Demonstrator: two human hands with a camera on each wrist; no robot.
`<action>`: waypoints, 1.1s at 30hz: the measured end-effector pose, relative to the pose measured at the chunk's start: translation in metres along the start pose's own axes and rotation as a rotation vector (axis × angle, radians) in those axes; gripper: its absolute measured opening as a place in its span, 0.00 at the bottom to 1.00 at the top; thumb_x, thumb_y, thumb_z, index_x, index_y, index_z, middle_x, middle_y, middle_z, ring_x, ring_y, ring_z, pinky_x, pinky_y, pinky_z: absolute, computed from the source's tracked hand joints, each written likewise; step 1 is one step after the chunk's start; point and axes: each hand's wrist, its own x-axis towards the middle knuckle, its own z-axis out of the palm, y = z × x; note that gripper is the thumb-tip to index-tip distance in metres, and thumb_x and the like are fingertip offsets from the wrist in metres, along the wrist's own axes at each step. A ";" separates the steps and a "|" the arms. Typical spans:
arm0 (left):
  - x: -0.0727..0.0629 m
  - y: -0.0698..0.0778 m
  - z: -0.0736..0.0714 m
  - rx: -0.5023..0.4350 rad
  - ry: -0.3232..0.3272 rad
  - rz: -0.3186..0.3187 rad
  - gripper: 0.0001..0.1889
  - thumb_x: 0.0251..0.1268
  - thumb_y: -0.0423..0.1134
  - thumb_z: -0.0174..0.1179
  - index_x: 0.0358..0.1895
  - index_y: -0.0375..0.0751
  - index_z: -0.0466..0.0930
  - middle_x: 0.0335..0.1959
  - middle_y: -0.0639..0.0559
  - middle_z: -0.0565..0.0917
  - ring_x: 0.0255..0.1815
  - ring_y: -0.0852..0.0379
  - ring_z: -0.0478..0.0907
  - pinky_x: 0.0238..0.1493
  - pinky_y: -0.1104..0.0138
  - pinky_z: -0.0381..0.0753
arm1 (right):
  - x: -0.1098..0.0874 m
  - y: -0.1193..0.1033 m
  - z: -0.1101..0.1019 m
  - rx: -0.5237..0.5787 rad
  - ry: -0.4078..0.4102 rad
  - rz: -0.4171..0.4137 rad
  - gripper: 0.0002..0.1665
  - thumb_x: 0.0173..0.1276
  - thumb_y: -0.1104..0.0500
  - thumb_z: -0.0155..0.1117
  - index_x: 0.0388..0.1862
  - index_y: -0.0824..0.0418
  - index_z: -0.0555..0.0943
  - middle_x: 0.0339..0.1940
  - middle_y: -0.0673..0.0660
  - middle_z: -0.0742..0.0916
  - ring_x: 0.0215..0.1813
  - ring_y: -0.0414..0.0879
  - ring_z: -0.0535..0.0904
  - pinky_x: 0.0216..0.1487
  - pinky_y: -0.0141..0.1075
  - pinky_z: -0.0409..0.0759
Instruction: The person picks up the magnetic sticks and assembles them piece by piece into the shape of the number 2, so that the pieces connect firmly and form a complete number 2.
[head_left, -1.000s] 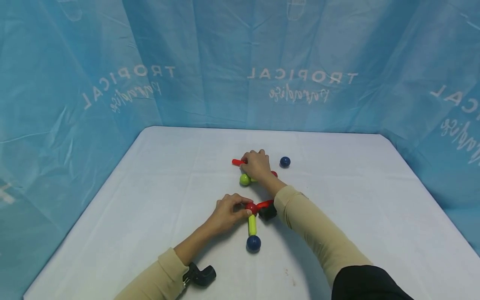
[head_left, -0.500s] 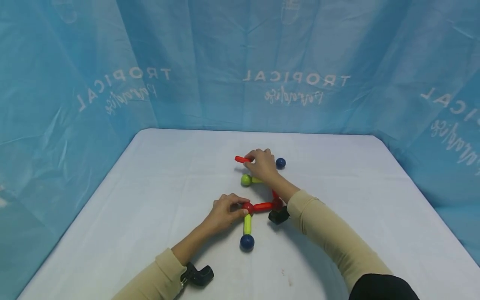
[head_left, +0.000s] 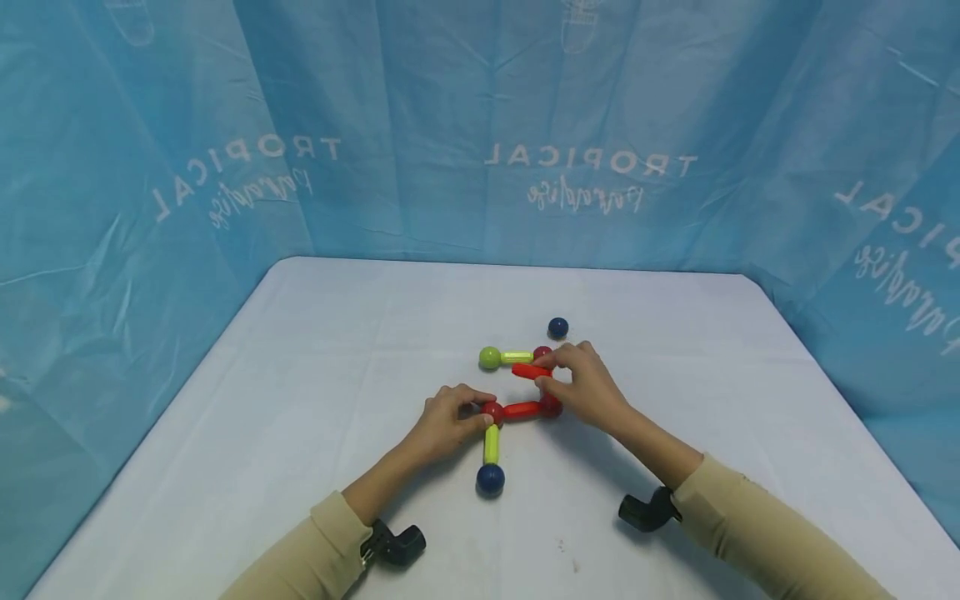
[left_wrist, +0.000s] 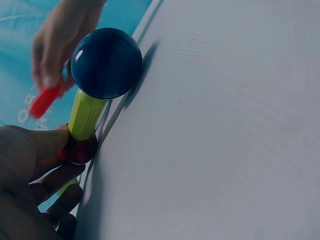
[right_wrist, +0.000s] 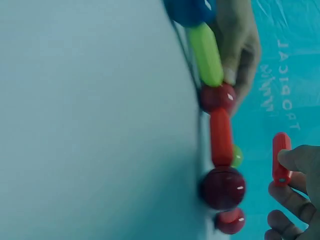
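Observation:
My left hand pinches a red ball between thumb and fingers. From that ball a yellow-green stick runs toward me to a blue ball. A red stick joins it on the right to a second red ball. Another red stick, partly hidden by my right hand, leads back to a far red ball, then a yellow-green stick and a green ball. Thumb and fingers of the right hand pinch a loose red stick, raised above the chain.
A loose blue ball lies behind the chain. The white-covered table is backed by a blue printed sheet. Black wrist devices jut from both sleeves.
My right hand has lifted the red stick from the far side and carried it back toward me, over the chain. The left hand stays on its red ball.

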 end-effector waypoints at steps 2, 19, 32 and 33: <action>0.000 0.001 0.000 -0.003 0.001 -0.003 0.16 0.57 0.40 0.64 0.51 0.51 0.82 0.44 0.56 0.83 0.43 0.57 0.69 0.47 0.60 0.58 | -0.016 0.005 0.001 -0.010 -0.012 0.002 0.16 0.57 0.54 0.70 0.46 0.51 0.84 0.41 0.48 0.84 0.48 0.49 0.71 0.41 0.35 0.72; -0.001 0.001 0.001 -0.003 0.008 -0.005 0.16 0.57 0.40 0.65 0.51 0.52 0.82 0.44 0.56 0.82 0.44 0.56 0.69 0.48 0.59 0.60 | -0.096 0.008 0.023 0.003 -0.166 -0.118 0.16 0.53 0.55 0.73 0.42 0.45 0.83 0.36 0.37 0.82 0.42 0.36 0.66 0.42 0.30 0.69; -0.002 0.001 0.002 -0.008 0.016 0.006 0.16 0.56 0.39 0.65 0.50 0.51 0.83 0.44 0.55 0.83 0.45 0.57 0.69 0.49 0.58 0.60 | -0.102 0.001 0.031 0.028 -0.189 -0.121 0.14 0.54 0.52 0.71 0.41 0.43 0.83 0.36 0.36 0.81 0.43 0.36 0.66 0.42 0.31 0.68; -0.002 0.001 0.002 -0.009 0.016 0.006 0.16 0.56 0.39 0.65 0.50 0.51 0.83 0.44 0.55 0.83 0.45 0.57 0.69 0.49 0.59 0.60 | -0.102 0.001 0.031 0.029 -0.188 -0.123 0.14 0.54 0.52 0.71 0.41 0.43 0.83 0.36 0.36 0.81 0.43 0.36 0.66 0.42 0.31 0.68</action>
